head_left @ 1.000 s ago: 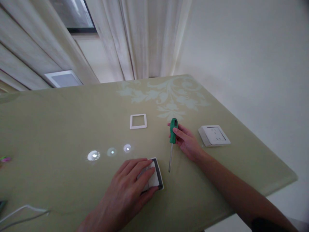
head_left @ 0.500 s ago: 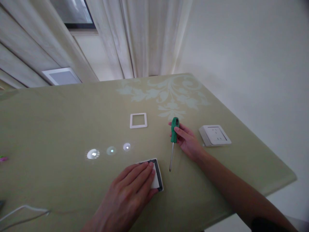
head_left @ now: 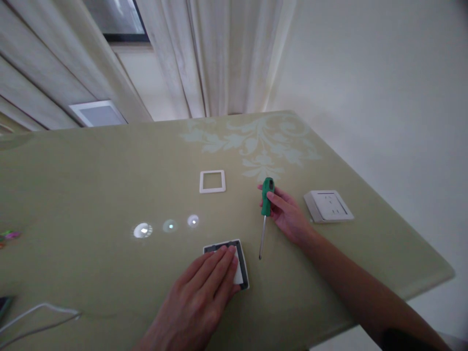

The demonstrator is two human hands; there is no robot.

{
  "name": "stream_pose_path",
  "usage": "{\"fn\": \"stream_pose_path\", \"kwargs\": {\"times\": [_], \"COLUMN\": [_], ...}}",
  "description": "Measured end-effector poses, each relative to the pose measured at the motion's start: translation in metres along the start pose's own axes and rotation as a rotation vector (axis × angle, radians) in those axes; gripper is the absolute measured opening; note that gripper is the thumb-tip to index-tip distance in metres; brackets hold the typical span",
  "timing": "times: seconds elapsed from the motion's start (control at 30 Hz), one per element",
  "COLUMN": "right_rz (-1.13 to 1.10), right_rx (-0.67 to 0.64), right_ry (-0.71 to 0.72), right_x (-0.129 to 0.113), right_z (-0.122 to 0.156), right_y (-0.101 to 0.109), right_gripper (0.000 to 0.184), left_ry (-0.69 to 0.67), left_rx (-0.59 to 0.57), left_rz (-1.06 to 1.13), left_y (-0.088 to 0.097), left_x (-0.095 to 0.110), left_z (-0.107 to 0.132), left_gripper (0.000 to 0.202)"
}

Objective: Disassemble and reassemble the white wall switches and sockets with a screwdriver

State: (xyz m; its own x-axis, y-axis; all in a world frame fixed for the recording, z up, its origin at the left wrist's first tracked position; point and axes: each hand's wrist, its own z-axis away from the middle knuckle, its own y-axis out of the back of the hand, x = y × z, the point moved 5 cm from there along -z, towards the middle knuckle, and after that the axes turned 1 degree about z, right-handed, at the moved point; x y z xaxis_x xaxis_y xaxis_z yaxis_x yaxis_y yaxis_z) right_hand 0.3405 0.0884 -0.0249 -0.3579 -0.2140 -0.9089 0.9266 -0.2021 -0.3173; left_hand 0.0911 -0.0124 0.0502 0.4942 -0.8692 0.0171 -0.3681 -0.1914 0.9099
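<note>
My left hand lies over a white wall switch or socket unit with a dark grey inner border, its fingers together across the face and the thumb at the near right edge. Most of the unit's face is hidden beneath the fingers. In my right hand is a green-handled screwdriver, gripped between thumb and fingers. Its metal shaft points down toward me, with the tip just right of the unit and apart from it. A loose white square frame rests on the table beyond my left hand.
A boxed white wall socket sits right of my right hand. White cable and a dark object edge are at the near left, small coloured items at the far left. Curtains and a wall border the table.
The camera view has shifted slightly, so most things appear a little farther right. Both hands keep nearly the same pose, and the screwdriver remains in my right hand.
</note>
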Motion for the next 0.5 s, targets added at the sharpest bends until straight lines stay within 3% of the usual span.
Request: {"fn": "stream_pose_path", "kwargs": {"times": [0.27,0.5], "right_rz": [0.064,0.267], "right_rx": [-0.022,-0.150], "right_ry": [0.046,0.139], "right_x": [0.000,-0.022], "right_z": [-0.004,0.004], "right_y": [-0.001,-0.014], "right_gripper": [0.049,0.044], "left_ry": [0.037,0.140], "left_rx": [-0.017,0.027], "left_rz": [0.081,0.291], "left_y": [-0.008,-0.034], "left_x": [-0.002,-0.034], "left_z": [0.006,-0.004], "left_gripper": [0.038,0.032]}}
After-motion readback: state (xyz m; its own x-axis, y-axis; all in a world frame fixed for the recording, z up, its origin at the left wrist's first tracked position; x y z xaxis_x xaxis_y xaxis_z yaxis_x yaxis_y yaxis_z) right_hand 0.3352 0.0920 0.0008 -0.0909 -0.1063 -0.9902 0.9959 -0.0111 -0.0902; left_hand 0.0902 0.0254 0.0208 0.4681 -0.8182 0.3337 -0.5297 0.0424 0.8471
